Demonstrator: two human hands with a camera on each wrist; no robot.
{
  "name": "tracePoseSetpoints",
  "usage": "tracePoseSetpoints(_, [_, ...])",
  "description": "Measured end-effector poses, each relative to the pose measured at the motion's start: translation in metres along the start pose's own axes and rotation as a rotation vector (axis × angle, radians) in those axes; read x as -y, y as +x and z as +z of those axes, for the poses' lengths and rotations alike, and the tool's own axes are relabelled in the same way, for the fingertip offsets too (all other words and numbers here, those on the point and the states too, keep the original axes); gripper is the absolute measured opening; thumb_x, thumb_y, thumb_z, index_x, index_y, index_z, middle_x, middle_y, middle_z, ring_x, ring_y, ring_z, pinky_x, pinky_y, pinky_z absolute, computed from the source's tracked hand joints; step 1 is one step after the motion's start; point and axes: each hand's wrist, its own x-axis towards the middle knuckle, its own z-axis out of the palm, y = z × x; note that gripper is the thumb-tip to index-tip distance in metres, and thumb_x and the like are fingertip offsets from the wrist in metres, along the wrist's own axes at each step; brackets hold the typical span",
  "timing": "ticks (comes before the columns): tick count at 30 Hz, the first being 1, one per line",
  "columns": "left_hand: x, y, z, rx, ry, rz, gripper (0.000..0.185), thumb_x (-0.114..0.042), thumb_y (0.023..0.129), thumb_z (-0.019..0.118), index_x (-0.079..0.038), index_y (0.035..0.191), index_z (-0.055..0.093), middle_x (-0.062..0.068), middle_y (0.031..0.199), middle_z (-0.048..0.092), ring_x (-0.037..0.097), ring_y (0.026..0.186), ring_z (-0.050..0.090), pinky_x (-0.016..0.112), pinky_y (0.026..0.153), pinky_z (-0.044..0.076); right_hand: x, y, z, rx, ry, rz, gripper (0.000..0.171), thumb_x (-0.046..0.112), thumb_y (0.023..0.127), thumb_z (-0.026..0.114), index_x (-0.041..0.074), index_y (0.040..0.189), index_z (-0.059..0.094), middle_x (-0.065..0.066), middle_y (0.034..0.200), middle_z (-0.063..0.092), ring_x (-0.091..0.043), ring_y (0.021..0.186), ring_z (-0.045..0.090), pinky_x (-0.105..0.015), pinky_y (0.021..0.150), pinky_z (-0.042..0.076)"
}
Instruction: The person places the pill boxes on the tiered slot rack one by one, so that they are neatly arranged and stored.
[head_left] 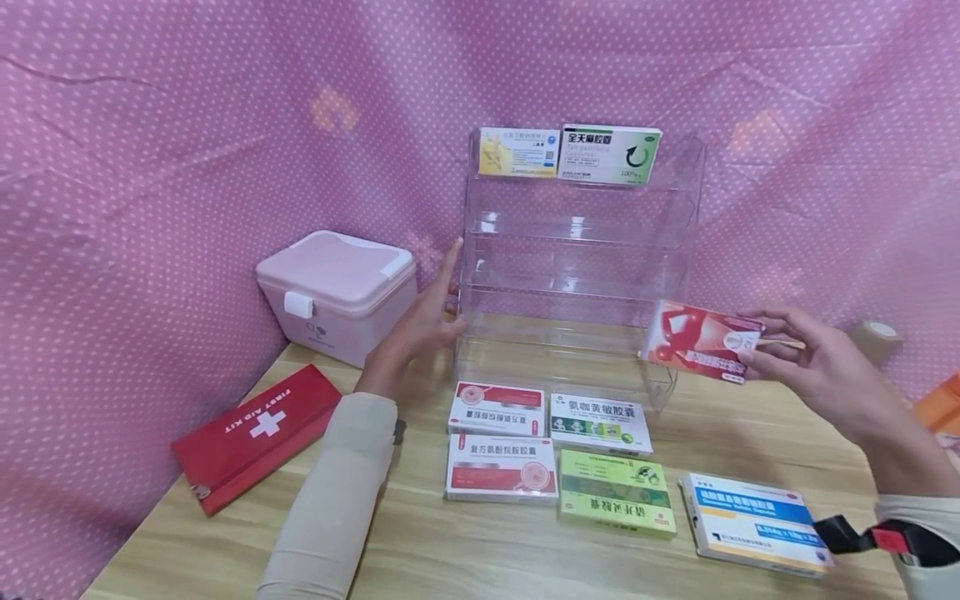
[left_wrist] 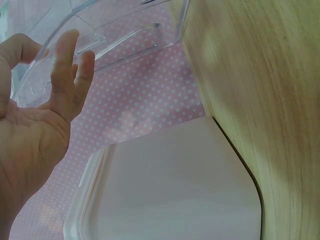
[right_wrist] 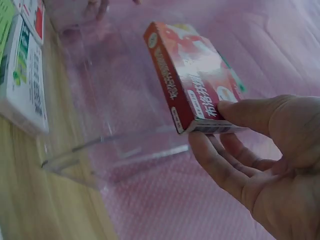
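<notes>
My right hand [head_left: 817, 367] pinches a red medicine box [head_left: 701, 342] between thumb and fingers, holding it by one end. The box is tilted and overlaps the lower right side of a clear acrylic display rack [head_left: 577, 267] in the head view. In the right wrist view the thumb [right_wrist: 250, 112] lies on the box's printed face, with fingers beneath. My left hand [head_left: 420, 329] is at the rack's left side, its fingers [left_wrist: 62, 65] extended along the clear side panel. A yellow-white box [head_left: 519, 152] and a green-white box [head_left: 610, 155] stand on the top tier.
Before the rack lie two red-white boxes [head_left: 501, 467], a white-green box [head_left: 600, 421], a lime-green box [head_left: 617, 492] and a blue-white box [head_left: 757, 523]. At left are a pink lidded case [head_left: 337, 292] and a red first aid pouch [head_left: 255, 437]. A tan roll [head_left: 876, 342] stands at right.
</notes>
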Motion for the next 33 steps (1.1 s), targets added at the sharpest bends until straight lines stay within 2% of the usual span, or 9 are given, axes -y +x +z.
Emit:
tracePoseSetpoints(3, [-0.001, -0.001, 0.0, -0.002, 0.01, -0.006, 0.124, 0.001, 0.093, 0.067, -0.062, 0.164, -0.012, 0.023, 0.155, 0.053, 0.037, 0.12, 0.067, 0.053, 0.097, 0.061, 0.015, 0.018, 0.009, -0.027, -0.029, -0.032, 0.053, -0.001, 0.101, 0.069, 0.008, 0.151, 0.054, 0.027, 0.115, 0.068, 0.011, 0.099, 0.069, -0.014, 0.075, 0.06])
tracePoseSetpoints(6, [-0.001, -0.001, -0.002, -0.007, 0.017, -0.009, 0.124, 0.0, 0.092, 0.067, -0.062, 0.164, -0.012, 0.023, 0.154, 0.054, 0.037, 0.118, 0.067, 0.054, 0.098, 0.06, 0.03, 0.04, 0.016, -0.052, -0.056, -0.026, 0.052, 0.002, 0.101, 0.07, 0.005, 0.151, 0.054, 0.027, 0.112, 0.068, 0.011, 0.096, 0.069, -0.014, 0.075, 0.06])
tracePoseSetpoints(8, [-0.001, -0.001, -0.003, -0.003, 0.013, -0.006, 0.123, 0.001, 0.092, 0.066, -0.062, 0.164, -0.011, 0.024, 0.155, 0.053, 0.038, 0.118, 0.067, 0.054, 0.097, 0.06, 0.038, 0.056, 0.019, -0.073, -0.079, -0.02, 0.052, 0.004, 0.101, 0.07, 0.006, 0.151, 0.054, 0.016, 0.117, 0.069, 0.012, 0.096, 0.066, -0.011, 0.075, 0.059])
tracePoseSetpoints(12, [-0.001, 0.0, -0.003, 0.01, 0.0, -0.008, 0.123, 0.001, 0.093, 0.067, -0.063, 0.164, -0.011, 0.025, 0.155, 0.053, 0.039, 0.12, 0.067, 0.055, 0.099, 0.06, 0.055, 0.086, 0.024, -0.114, -0.121, -0.012, 0.055, 0.006, 0.101, 0.072, 0.011, 0.153, 0.055, -0.016, 0.13, 0.066, 0.012, 0.096, 0.061, -0.006, 0.079, 0.053])
tracePoseSetpoints(14, [-0.001, 0.0, -0.002, 0.013, -0.004, -0.016, 0.124, 0.001, 0.093, 0.067, -0.064, 0.163, -0.011, 0.026, 0.155, 0.053, 0.04, 0.12, 0.067, 0.055, 0.1, 0.06, 0.063, 0.101, 0.027, -0.14, -0.147, -0.026, 0.055, 0.007, 0.1, 0.073, 0.013, 0.153, 0.056, -0.024, 0.133, 0.065, 0.008, 0.098, 0.061, -0.005, 0.08, 0.051])
tracePoseSetpoints(17, [-0.001, 0.0, -0.001, 0.012, -0.003, -0.024, 0.125, 0.002, 0.093, 0.067, -0.064, 0.163, -0.012, 0.024, 0.155, 0.054, 0.039, 0.12, 0.067, 0.054, 0.099, 0.06, 0.075, 0.124, 0.032, -0.182, -0.178, -0.041, 0.055, 0.008, 0.099, 0.074, 0.015, 0.152, 0.058, -0.024, 0.134, 0.066, -0.012, 0.106, 0.07, -0.007, 0.082, 0.053])
tracePoseSetpoints(21, [-0.002, 0.0, -0.001, 0.013, -0.009, -0.024, 0.125, 0.002, 0.092, 0.067, -0.063, 0.164, -0.012, 0.023, 0.149, 0.056, 0.038, 0.117, 0.067, 0.049, 0.089, 0.064, 0.09, 0.152, 0.037, -0.217, -0.211, -0.056, 0.055, 0.008, 0.1, 0.073, 0.016, 0.152, 0.059, -0.023, 0.135, 0.064, -0.038, 0.117, 0.069, -0.015, 0.086, 0.058])
tracePoseSetpoints(28, [-0.005, 0.002, -0.002, 0.011, -0.018, -0.019, 0.125, 0.002, 0.092, 0.067, -0.063, 0.164, -0.011, 0.022, 0.142, 0.058, 0.037, 0.116, 0.066, 0.044, 0.083, 0.063, 0.107, 0.19, 0.042, -0.31, -0.252, -0.094, 0.053, 0.003, 0.099, 0.071, 0.014, 0.15, 0.061, -0.011, 0.126, 0.058, -0.031, 0.117, 0.067, -0.036, 0.101, 0.062])
tracePoseSetpoints(33, [-0.002, 0.001, -0.002, 0.011, -0.014, -0.033, 0.124, 0.0, 0.093, 0.067, -0.066, 0.162, -0.011, 0.021, 0.144, 0.057, 0.035, 0.115, 0.066, 0.045, 0.084, 0.063, 0.099, 0.205, 0.054, -0.331, -0.272, -0.095, 0.051, -0.004, 0.096, 0.068, 0.011, 0.145, 0.065, -0.013, 0.121, 0.056, -0.031, 0.112, 0.067, -0.035, 0.097, 0.063])
